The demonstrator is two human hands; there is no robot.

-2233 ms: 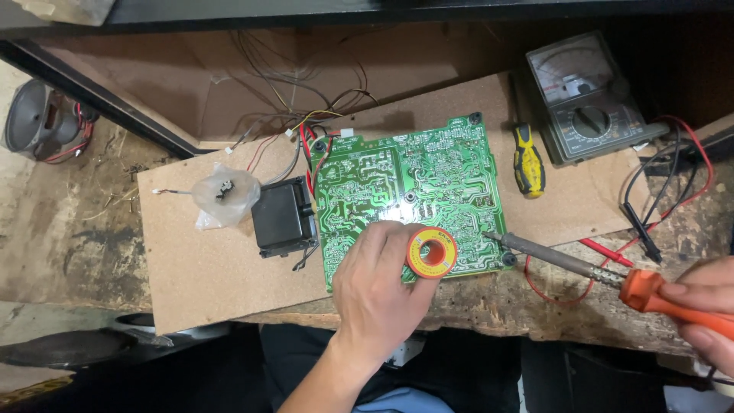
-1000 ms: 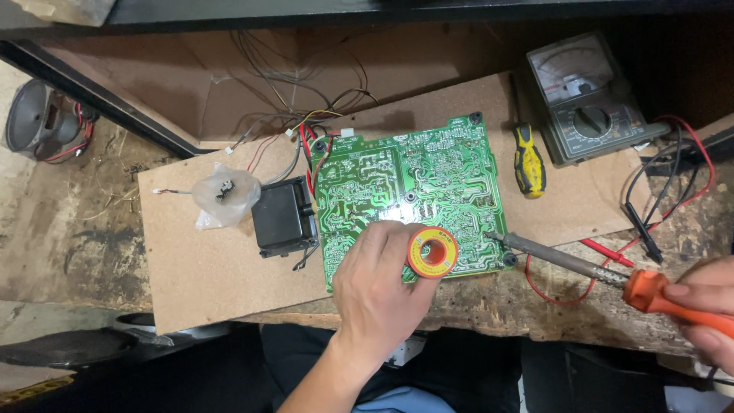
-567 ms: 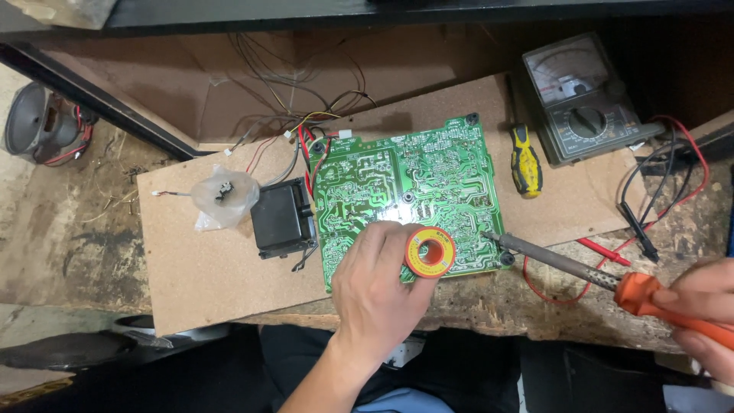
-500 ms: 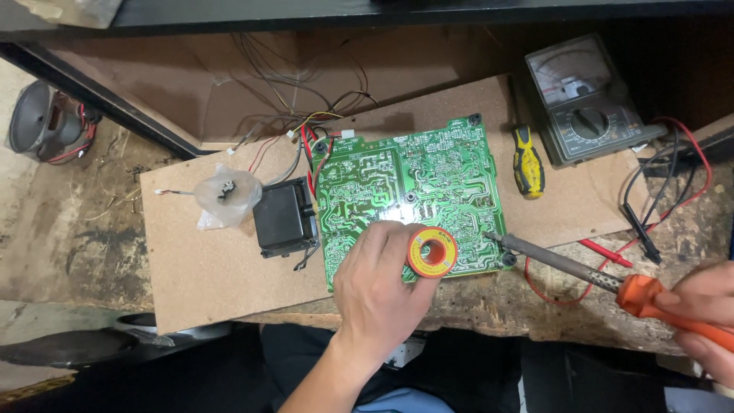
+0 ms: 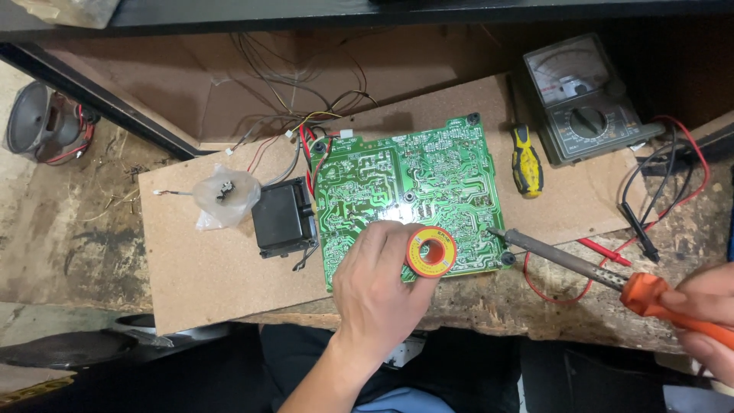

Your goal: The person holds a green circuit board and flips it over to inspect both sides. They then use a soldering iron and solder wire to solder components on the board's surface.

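Worn workbench (image 5: 76,229): multimeter (image 5: 577,99), screwdriver (image 5: 526,160), black box (image 5: 283,219) beside green circuit board (image 5: 405,191).

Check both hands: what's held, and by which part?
Left hand grips the solder spool by its rim, over the green circuit board. Right hand holds the soldering iron by its orange handle.
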